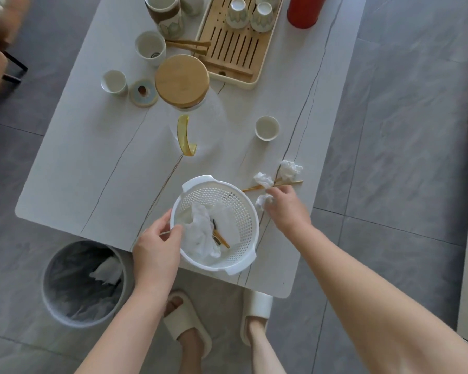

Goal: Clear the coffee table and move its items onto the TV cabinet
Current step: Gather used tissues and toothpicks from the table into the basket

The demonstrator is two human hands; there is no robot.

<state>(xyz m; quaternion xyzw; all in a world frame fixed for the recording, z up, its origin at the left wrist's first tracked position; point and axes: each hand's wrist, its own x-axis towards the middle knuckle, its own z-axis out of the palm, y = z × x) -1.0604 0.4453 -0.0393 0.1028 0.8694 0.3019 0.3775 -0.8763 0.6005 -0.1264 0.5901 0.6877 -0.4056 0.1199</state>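
Observation:
A white plastic basket (235,201) sits at the near edge of the pale coffee table (92,163), with crumpled tissues and brown scraps inside. My left hand (157,247) grips its left rim. My right hand (284,209) pinches a crumpled tissue (262,201) just right of the basket. Two more tissue balls (291,168) lie beside thin wooden sticks (254,188). Farther back stand a glass jug with a bamboo lid (183,81), a small cup (267,127), two more cups (114,81), a coaster (143,92), a canister (164,14) and a bamboo tea tray (233,49) with upturned cups.
A red bottle (305,10) stands at the table's far right. A grey bin (79,282) lined with a bag holds tissue on the floor at my left. My slippered feet (256,309) are against the table's near edge. Grey tiles surround the table.

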